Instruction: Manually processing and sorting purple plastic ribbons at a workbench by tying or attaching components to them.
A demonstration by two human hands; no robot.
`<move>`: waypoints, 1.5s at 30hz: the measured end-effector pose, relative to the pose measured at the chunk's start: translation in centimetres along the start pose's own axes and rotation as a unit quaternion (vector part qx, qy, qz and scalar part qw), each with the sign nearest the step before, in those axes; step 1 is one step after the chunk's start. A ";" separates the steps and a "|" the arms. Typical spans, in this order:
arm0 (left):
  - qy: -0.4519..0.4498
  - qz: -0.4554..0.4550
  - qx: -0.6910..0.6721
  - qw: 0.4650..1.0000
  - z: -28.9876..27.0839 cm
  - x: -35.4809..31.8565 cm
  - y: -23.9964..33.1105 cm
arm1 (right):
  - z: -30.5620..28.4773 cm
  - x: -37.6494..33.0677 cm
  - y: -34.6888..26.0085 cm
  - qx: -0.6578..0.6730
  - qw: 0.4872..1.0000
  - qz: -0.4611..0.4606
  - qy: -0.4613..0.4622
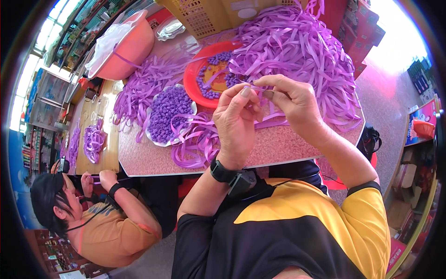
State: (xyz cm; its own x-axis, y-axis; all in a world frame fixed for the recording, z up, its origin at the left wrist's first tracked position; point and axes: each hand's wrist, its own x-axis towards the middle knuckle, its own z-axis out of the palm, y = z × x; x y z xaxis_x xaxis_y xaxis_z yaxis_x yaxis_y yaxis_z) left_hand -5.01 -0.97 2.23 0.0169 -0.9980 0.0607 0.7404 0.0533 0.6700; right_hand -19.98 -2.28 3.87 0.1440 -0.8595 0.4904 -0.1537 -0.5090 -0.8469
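1. My left hand [237,125] covers its own palm and part of the purple ribbon strip [258,88] I pinch, so I can't see the strip's full run.
2. The yellow basket [218,16] is cut off at the top edge.
3. The ribbon pile [297,51] hides part of the red plate [193,74].

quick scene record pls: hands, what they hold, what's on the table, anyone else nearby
left hand: pinches purple ribbon strip, shut
right hand: pinches same strip, shut
table: pink speckled top
ribbon pile: loose purple strips, far side
white dish: purple beads
red plate: a few beads, ribbon
co-worker: lower left, orange shirt
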 end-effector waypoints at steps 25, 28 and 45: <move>0.008 0.016 -0.003 1.000 -1.2 -0.8 -0.5 | 0.2 -0.1 0.1 0.039 0.994 0.091 -0.050; 0.012 0.003 -0.004 1.000 -1.3 -0.7 -0.6 | 0.4 -0.1 0.6 0.049 0.992 0.109 -0.044; 0.010 -0.030 0.016 0.999 -2.1 -0.6 -0.7 | 0.5 -0.1 1.4 0.098 0.984 0.139 -0.056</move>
State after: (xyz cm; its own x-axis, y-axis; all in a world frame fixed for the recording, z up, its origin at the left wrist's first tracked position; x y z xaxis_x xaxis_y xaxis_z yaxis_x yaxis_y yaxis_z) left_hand -4.14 -0.45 0.14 -0.0131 -0.9999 0.0050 0.7186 -0.0059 0.6954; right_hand -19.72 -2.86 2.49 0.2310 -0.9483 0.2176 -0.0120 -0.2264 -0.9740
